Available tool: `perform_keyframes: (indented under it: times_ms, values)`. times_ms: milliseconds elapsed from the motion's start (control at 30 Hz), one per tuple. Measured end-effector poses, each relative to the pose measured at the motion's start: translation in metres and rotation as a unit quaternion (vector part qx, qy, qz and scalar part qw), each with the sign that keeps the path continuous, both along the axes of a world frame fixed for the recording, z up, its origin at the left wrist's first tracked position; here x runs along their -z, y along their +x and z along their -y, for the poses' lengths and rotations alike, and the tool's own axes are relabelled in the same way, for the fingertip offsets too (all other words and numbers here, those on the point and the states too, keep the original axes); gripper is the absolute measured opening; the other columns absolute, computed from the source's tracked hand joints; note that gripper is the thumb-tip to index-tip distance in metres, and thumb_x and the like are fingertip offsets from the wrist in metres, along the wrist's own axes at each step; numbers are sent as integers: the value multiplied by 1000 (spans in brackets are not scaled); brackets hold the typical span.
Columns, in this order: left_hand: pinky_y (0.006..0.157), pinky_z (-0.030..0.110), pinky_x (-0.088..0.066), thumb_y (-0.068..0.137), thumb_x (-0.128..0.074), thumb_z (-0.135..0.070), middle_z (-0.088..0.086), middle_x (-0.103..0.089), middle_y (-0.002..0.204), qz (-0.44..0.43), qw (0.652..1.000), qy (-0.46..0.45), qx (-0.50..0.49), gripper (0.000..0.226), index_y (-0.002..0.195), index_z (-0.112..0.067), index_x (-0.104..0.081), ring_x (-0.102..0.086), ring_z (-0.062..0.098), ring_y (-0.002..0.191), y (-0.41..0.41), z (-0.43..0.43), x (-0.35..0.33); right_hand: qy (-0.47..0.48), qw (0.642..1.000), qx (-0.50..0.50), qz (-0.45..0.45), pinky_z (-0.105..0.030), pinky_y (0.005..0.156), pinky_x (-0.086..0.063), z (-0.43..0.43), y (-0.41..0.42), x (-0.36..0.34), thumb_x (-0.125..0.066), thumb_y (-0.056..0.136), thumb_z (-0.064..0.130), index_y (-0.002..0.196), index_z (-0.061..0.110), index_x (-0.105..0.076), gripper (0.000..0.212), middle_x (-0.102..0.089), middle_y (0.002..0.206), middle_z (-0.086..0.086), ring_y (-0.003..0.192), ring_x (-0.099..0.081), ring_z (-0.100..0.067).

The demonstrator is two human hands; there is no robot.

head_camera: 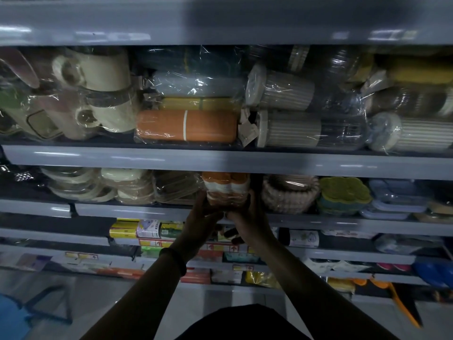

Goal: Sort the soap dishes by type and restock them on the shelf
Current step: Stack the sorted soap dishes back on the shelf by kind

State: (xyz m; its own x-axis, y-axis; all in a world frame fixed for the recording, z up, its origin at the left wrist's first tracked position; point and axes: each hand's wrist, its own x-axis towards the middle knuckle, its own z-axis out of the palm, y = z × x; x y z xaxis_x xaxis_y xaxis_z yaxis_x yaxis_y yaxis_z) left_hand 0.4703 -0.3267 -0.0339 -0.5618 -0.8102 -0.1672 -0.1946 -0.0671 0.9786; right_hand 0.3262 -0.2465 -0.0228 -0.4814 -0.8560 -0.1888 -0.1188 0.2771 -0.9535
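Observation:
A plastic-wrapped stack of orange and white soap dishes [226, 190] stands at the front of the grey shelf [127, 209], in a gap between other packs. My left hand [199, 220] grips its lower left side. My right hand [247, 217] grips its lower right side. Left of the stack lie wrapped clear brown dishes [175, 188] and cream oval dishes [127, 185]. A beige ridged round pack [290, 193] sits just right of it, then green cloud-shaped dishes [344, 196].
The shelf above holds wrapped cream mugs [98, 94], an orange roll [186, 125] and striped canisters [289, 128]. Lower shelves carry small boxed goods [149, 231]. Clear lidded boxes [397, 200] fill the far right. A blue stool [14, 315] stands on the floor at the left.

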Motion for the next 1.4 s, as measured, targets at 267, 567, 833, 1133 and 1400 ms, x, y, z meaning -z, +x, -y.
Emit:
perform_keyframes:
  times_ms: [267, 567, 833, 1133, 1400]
  values:
    - [89, 38, -63, 102, -64, -8, 5, -64, 133, -6, 999, 44, -4, 45, 142, -22, -47, -72, 8, 105, -10, 3, -4, 65, 994, -1, 86, -47, 64, -66, -3, 2, 6, -75, 89, 32, 155, 41, -25, 84, -69, 115, -2, 71, -78, -27]
    - [83, 41, -65, 99, -71, -18, 6, -61, 134, 13, 997, 79, -6, 53, 145, -24, -45, -71, 25, 108, -18, 3, 1, 61, 986, 4, 155, -45, 68, -65, -7, -8, 1, -74, 92, 22, 151, 33, -30, 74, -72, 105, -6, 72, -78, -31]
    - [61, 21, -55, 98, -72, -14, 9, -57, 132, 7, 995, 100, -12, 56, 142, -26, -40, -66, 22, 97, -26, -8, 5, 27, 985, 15, 168, -37, 58, -62, -11, -11, 8, -73, 93, 22, 148, 34, -33, 69, -72, 116, -13, 76, -78, -33]
    - [74, 28, -62, 103, -65, -23, 5, -63, 133, 15, 999, 33, -27, 42, 142, -26, -50, -71, 21, 104, -4, -15, 8, 50, 992, 109, 38, -24, 57, -60, -7, 27, 24, -66, 100, 31, 139, 27, -41, 47, -70, 100, 4, 75, -73, -11]
    - [71, 12, -57, 87, -82, -14, 4, -53, 134, 58, 970, -126, -200, 61, 139, -21, -49, -62, -3, 107, 67, -10, 21, 17, 992, -115, -54, -26, 76, -62, 18, 99, 16, -53, 106, 15, 151, 32, -37, 50, -61, 123, 11, 95, -66, -1]
